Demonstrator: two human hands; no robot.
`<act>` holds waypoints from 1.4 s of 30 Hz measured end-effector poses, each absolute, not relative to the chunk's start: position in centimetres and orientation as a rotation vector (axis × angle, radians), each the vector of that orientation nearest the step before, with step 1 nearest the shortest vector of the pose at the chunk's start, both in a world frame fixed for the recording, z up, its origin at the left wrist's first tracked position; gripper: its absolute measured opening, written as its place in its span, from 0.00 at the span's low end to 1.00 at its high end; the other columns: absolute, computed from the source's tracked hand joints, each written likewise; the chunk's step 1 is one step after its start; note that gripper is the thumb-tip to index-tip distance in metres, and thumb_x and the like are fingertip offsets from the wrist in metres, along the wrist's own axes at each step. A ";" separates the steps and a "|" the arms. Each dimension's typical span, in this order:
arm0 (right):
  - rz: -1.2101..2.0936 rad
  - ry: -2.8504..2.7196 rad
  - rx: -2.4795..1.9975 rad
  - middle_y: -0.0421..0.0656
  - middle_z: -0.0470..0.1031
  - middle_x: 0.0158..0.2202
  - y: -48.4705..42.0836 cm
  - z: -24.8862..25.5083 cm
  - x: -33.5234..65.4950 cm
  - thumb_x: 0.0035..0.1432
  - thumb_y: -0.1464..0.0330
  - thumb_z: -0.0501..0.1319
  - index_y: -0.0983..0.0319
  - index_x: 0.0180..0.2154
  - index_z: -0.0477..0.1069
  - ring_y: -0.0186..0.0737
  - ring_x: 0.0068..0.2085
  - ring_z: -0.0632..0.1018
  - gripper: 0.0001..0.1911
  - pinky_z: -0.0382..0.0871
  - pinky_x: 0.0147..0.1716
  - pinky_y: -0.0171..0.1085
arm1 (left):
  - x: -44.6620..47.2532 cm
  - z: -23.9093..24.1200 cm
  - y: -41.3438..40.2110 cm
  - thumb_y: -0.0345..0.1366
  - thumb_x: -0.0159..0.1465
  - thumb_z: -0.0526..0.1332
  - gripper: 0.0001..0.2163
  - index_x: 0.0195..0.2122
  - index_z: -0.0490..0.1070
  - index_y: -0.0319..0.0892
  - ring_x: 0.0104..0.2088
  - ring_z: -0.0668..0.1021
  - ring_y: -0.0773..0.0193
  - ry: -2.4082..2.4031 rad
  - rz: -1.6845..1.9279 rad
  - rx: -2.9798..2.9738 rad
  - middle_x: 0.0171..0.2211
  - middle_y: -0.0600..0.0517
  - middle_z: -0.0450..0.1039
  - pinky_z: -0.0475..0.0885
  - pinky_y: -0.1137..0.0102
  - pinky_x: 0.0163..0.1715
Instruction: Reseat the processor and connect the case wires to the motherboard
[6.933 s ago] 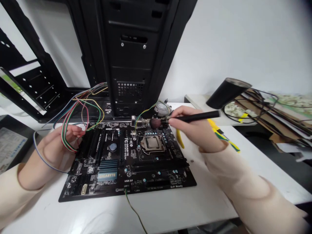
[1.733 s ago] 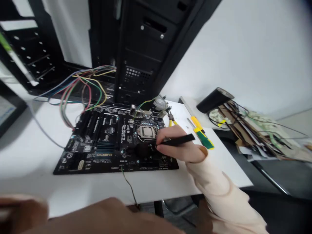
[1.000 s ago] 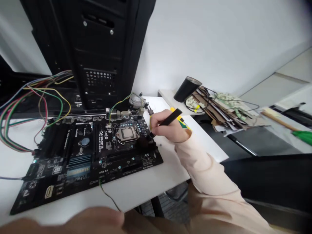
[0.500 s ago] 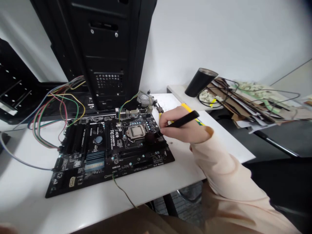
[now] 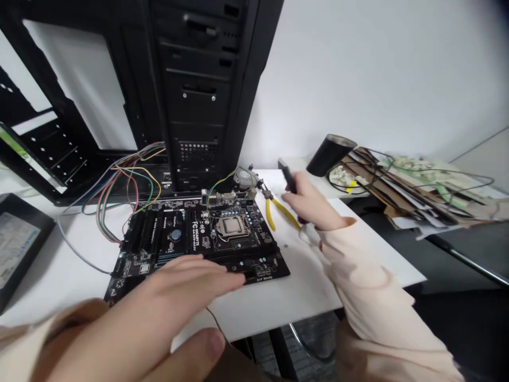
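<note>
A black Gigabyte motherboard lies flat on the white table. My left hand stretches in from the bottom, fingers spread flat and empty, with the fingertips over the board's front edge. My right hand is off the board's right side, above the yellow-handled pliers. It is closed round a black brush whose handle end points up and to the left. The bristle end is hidden behind the hand and wrist.
A black open PC case stands behind the board, with coloured wires trailing to the board's left edge. A small fan sits at the back. A black cup and a heap of cardboard and cables lie right. A flat drive lies left.
My right hand has lifted the brush off the board and moved right over the pliers, turning the handle upward. My left hand has come into view and reached out to the board's front edge.
</note>
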State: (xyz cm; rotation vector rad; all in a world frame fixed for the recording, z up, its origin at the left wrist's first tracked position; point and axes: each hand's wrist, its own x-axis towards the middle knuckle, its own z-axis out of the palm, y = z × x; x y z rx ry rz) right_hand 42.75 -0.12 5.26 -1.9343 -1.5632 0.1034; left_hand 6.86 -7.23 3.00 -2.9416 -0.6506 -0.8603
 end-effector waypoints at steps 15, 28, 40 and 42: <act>-0.072 -1.934 -1.820 0.44 0.76 0.30 -5.0 6.3 40.3 0.57 0.71 0.58 0.62 0.29 0.73 0.38 0.31 0.75 0.07 0.69 0.35 0.38 | 9.7 -1.3 -5.7 0.42 0.68 0.54 0.11 0.42 0.75 0.47 0.49 0.74 0.67 -0.203 -0.881 -3.043 0.43 0.57 0.79 0.40 0.68 0.68; 0.039 -1.867 -1.579 0.44 0.78 0.31 -11.3 0.4 37.3 0.61 0.73 0.59 0.62 0.36 0.78 0.34 0.30 0.78 0.08 0.74 0.28 0.32 | 9.2 -2.4 -5.6 0.37 0.62 0.54 0.16 0.51 0.70 0.44 0.61 0.68 0.55 -0.376 -0.883 -3.058 0.56 0.47 0.72 0.59 0.60 0.63; 0.007 -1.765 -1.680 0.45 0.78 0.32 -12.3 0.0 36.4 0.59 0.75 0.59 0.63 0.33 0.75 0.35 0.34 0.79 0.06 0.76 0.33 0.33 | 9.6 -2.4 -5.4 0.41 0.66 0.52 0.13 0.47 0.73 0.49 0.59 0.69 0.63 -0.443 -0.918 -3.136 0.53 0.53 0.73 0.54 0.67 0.65; -0.009 -1.742 -1.668 0.44 0.79 0.31 -12.3 0.0 36.3 0.58 0.75 0.60 0.63 0.32 0.75 0.36 0.34 0.79 0.06 0.76 0.33 0.34 | 9.7 -2.4 -5.3 0.41 0.67 0.52 0.13 0.47 0.73 0.48 0.59 0.69 0.63 -0.436 -0.934 -3.135 0.53 0.53 0.74 0.54 0.67 0.65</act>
